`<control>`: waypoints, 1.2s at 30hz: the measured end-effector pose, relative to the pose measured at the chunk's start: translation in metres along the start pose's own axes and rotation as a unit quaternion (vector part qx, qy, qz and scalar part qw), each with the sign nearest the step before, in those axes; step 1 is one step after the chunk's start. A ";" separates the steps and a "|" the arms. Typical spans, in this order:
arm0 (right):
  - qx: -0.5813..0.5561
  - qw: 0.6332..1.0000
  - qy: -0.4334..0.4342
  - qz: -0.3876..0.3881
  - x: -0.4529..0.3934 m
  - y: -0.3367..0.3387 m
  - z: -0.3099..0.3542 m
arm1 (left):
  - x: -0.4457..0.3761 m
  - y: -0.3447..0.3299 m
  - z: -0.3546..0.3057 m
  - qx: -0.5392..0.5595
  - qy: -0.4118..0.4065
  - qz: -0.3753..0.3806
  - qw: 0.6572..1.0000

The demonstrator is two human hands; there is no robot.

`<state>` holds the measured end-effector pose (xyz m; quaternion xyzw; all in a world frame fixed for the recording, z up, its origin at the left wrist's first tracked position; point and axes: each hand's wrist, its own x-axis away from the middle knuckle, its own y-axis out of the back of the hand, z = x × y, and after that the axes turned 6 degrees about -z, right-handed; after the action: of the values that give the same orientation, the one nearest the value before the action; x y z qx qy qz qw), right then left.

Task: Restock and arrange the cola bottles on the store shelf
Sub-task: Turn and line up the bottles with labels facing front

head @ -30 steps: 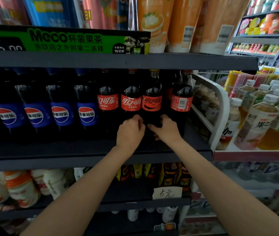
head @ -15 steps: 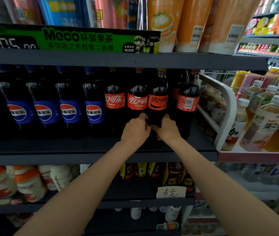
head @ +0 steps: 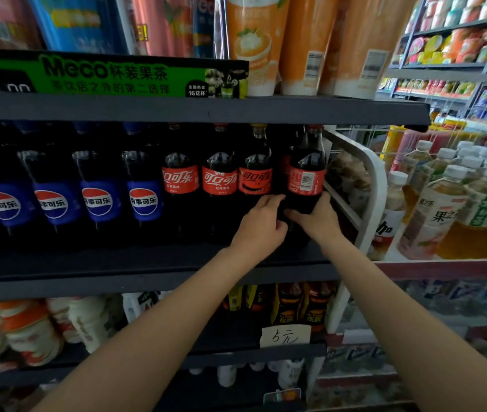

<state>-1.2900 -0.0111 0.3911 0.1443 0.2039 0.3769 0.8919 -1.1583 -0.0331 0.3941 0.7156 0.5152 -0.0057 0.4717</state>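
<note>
Four red-label colas stand on the shelf [head: 147, 263] beside the Pepsis [head: 93, 200], three facing front, while both hands [head: 288, 224], close together, grip the end cola [head: 306, 176], barcode outward and probably needing a turn.

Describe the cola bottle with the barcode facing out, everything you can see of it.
The barcode bottle is a clear plastic bottle of dark cola with a red cap and a red label turned so its white barcode faces out. It stands upright at the right end of the red-label row on the dark shelf, beside the white rack. The right hand grips its lower body; the left hand touches it too.
</note>
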 end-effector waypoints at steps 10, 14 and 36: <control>0.064 0.997 -0.026 0.036 -0.001 -0.014 -0.008 | -0.006 -0.009 0.001 0.122 0.123 -0.004 0.985; -0.045 0.993 -0.047 0.102 -0.003 -0.011 -0.011 | -0.007 -0.011 0.003 0.093 0.141 0.002 0.986; 0.045 0.995 0.012 0.093 -0.020 -0.024 -0.020 | -0.004 -0.012 0.006 0.003 0.151 -0.041 0.988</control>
<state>-1.2979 -0.0399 0.3694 0.1980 0.2171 0.4505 0.8430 -1.1665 -0.0393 0.3844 0.6881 0.6095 0.0817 0.3852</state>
